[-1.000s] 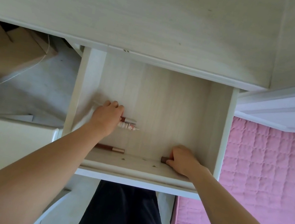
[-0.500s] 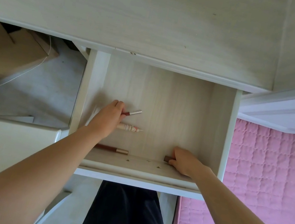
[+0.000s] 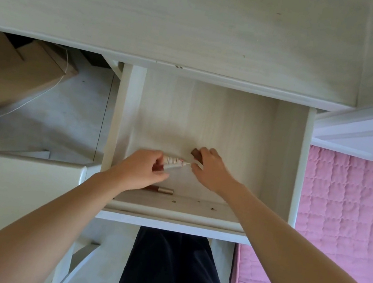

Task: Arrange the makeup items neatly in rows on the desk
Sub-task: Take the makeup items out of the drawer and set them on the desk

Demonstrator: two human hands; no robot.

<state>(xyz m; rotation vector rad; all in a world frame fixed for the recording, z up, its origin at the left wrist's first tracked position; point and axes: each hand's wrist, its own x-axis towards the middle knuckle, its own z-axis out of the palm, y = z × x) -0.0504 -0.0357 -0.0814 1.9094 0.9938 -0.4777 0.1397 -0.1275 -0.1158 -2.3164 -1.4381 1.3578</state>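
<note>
Left hand (image 3: 141, 170) fingers curled round a patterned cream tube (image 3: 173, 161) plus a silver-tipped stick, both poking out past the fingertips. Right hand (image 3: 210, 170) grips a brown stick (image 3: 196, 154). Risk: two-item left grip slips when lifting from the drawer (image 3: 284, 157). Brown-and-gold pencil (image 3: 160, 189) lies under the left wrist.

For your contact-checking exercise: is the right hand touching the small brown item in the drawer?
Touching. The head view shows the right hand with fingers curled round the small brown item, whose end sticks out past the fingertips, no gap between them.
</note>
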